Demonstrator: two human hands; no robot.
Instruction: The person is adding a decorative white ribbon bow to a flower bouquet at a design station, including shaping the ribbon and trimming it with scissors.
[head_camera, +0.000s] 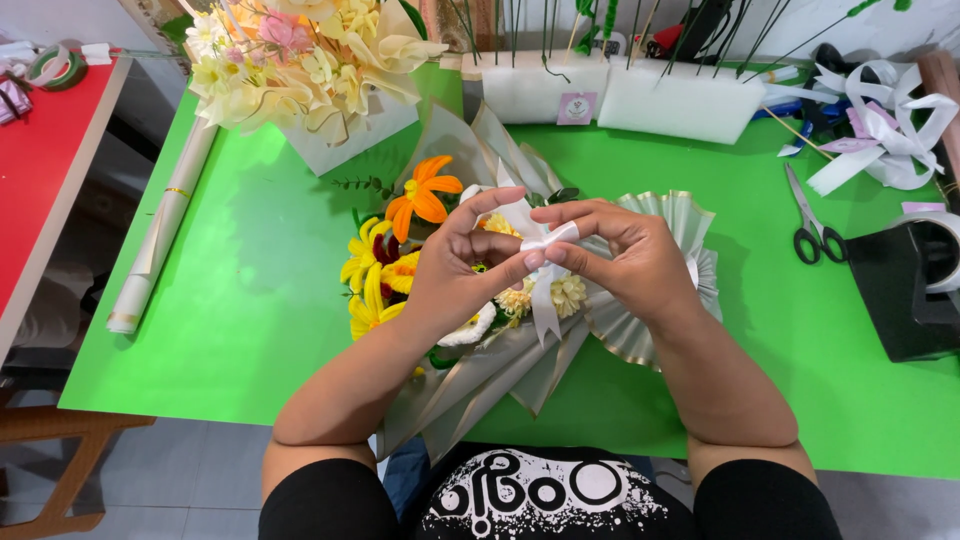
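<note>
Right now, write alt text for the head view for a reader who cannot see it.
Two hands, left hand and right hand, pinch a white ribbon above a bouquet of yellow and orange flowers on a green table. Scissors lie to the right.

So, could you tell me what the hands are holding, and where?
Both hands, left hand and right hand, pinch a white ribbon bow at its knot.

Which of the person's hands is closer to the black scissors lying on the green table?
The right hand. It pinches the white ribbon over the bouquet, with the scissors off to its right. The left hand holds the same ribbon from the far side, farther from the scissors.
</note>
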